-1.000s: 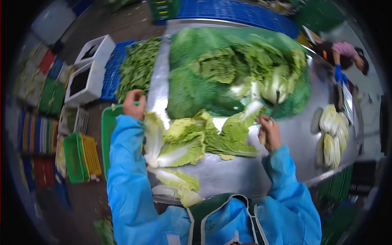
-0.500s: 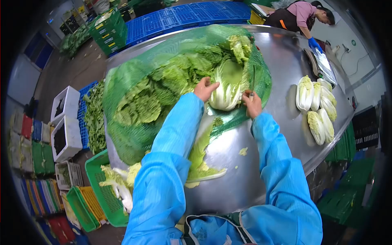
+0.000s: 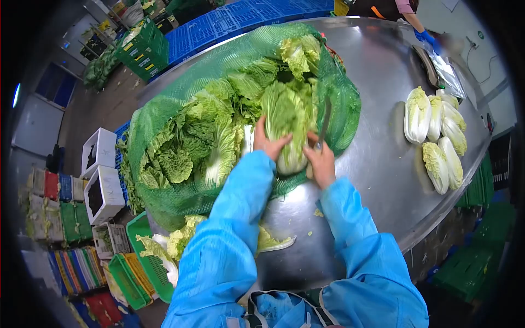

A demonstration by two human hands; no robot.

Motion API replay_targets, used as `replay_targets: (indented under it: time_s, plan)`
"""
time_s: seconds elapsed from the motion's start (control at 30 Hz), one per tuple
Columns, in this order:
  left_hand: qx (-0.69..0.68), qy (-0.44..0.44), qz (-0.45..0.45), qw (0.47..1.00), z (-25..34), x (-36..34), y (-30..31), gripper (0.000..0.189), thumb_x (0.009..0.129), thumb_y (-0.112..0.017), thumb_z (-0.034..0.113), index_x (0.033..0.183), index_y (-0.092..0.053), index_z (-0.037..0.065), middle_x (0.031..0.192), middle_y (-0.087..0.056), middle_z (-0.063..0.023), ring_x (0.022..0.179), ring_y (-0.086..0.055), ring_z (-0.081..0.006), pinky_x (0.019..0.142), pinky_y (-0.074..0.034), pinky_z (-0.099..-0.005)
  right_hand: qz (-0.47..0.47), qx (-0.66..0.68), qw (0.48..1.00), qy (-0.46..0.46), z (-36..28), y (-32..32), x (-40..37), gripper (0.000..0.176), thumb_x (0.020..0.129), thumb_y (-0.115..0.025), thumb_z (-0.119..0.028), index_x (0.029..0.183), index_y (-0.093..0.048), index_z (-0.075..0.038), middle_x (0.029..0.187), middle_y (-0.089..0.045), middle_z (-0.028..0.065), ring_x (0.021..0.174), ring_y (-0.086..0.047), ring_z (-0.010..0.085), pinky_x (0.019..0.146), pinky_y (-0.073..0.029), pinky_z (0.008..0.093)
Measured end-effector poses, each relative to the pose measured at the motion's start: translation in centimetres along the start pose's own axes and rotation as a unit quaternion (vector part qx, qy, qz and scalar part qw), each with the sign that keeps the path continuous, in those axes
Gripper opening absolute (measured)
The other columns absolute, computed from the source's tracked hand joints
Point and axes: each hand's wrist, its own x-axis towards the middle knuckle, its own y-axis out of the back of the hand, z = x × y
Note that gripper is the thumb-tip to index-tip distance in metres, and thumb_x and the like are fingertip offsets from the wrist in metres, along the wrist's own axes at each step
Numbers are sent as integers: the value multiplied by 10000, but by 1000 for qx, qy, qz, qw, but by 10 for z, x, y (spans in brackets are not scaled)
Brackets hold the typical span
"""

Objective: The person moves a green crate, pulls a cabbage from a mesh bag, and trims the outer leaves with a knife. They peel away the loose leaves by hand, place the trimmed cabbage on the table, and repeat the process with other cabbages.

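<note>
A leafy napa cabbage (image 3: 290,117) lies at the right part of a green mesh bag (image 3: 342,104), its white base toward me. On its left side rests my left hand (image 3: 268,143), thumb and fingers apart around it. My right hand (image 3: 321,161) is at the base's right side, closed on the handle of a knife (image 3: 326,123) whose blade points up and away. More leafy cabbages (image 3: 213,131) fill the bag to the left. Loose outer leaves (image 3: 270,241) lie near my left sleeve.
Several trimmed cabbages (image 3: 437,128) lie at the right of the metal table (image 3: 377,71). Behind them is a wrapped tray or device (image 3: 445,71), beside a co-worker's blue-gloved hand (image 3: 428,39). A green crate (image 3: 150,257) with leaves stands at the lower left.
The cabbage between my hands now shows more green leaf, and its base sits lower in view. Both hands have shifted toward me and left. The co-worker is now mostly out of view.
</note>
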Motion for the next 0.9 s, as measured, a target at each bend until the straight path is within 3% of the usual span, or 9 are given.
replay_targets:
  time_s: [0.13, 0.33, 0.4, 0.47, 0.53, 0.67, 0.7, 0.8, 0.9]
  plan:
    - [-12, -71, 53, 996, 33, -134, 27, 983, 614, -814, 60, 1398, -221, 48, 1331, -415, -192, 1169, -488, -314, 999, -423, -417, -51, 126, 991, -13, -28, 25, -84, 474, 867, -593, -105, 1286, -452, 63, 1286, -529, 156, 1165, -527, 252, 1009, -402, 357]
    - [-263, 56, 94, 959, 58, -252, 134, 627, 795, -557, 93, 1365, -308, 16, 1326, -441, -142, 1267, -408, -262, 1060, -317, -351, -168, 75, 978, -97, -24, 35, -128, 439, 882, -589, -97, 1298, -480, -10, 1345, -486, 108, 1178, -504, 208, 988, -407, 331]
    - [-159, 106, 110, 975, 37, -264, 152, 667, 855, -519, 176, 1431, -245, -20, 1205, -481, -60, 976, -502, -144, 820, -414, -257, -197, 112, 967, -117, -23, 18, -139, 442, 878, -601, -101, 1302, -491, -41, 1327, -494, 100, 1175, -499, 211, 987, -405, 336]
    - [-166, 186, 187, 950, 68, -266, 147, 716, 855, -536, 200, 1449, -208, -28, 1126, -498, -26, 733, -421, -81, 600, -353, -225, -214, -55, 975, 1, -22, 9, -154, 440, 876, -605, -93, 1299, -495, -44, 1277, -515, 107, 1162, -500, 211, 970, -414, 329]
    - [-146, 213, 133, 957, 26, -292, 175, 749, 837, -570, 184, 1447, -196, -36, 1119, -557, -25, 670, -455, -71, 569, -377, -214, -225, -121, 966, 36, -25, 12, -171, 434, 874, -610, -90, 1292, -503, -44, 1238, -526, 116, 1148, -503, 213, 950, -424, 320]
    - [113, 172, 4, 979, 62, -330, 231, 538, 804, -602, 0, 1310, -422, -33, 1175, -578, -96, 989, -608, -206, 843, -496, -318, -234, -35, 968, -80, -22, 32, -215, 391, 861, -636, -109, 1232, -544, -29, 1071, -588, 112, 1042, -554, 199, 867, -461, 294]
    - [63, 141, 110, 982, 84, -327, 230, 443, 806, -595, -25, 1237, -491, -20, 1176, -578, -120, 1041, -578, -208, 880, -478, -333, -222, -3, 969, -107, -16, 35, -223, 374, 860, -639, -115, 1212, -551, -23, 1016, -604, 103, 1007, -569, 199, 859, -465, 298]
    - [222, 41, 26, 974, 143, -301, 190, 563, 760, -714, 124, 1254, -483, -15, 1197, -562, -168, 1126, -532, -264, 1006, -386, -379, -227, -64, 963, -132, -16, 42, -238, 281, 872, -627, -118, 1119, -570, 4, 817, -614, 56, 792, -578, 122, 733, -473, 262]
    - [360, -22, -104, 927, 88, -305, 130, 848, 667, -795, 364, 1321, -410, -15, 1227, -522, -226, 1141, -501, -367, 1004, -372, -446, -237, -20, 940, -243, -77, 39, -237, 280, 879, -618, -114, 1128, -575, 5, 806, -592, 38, 722, -535, 47, 639, -439, 207]
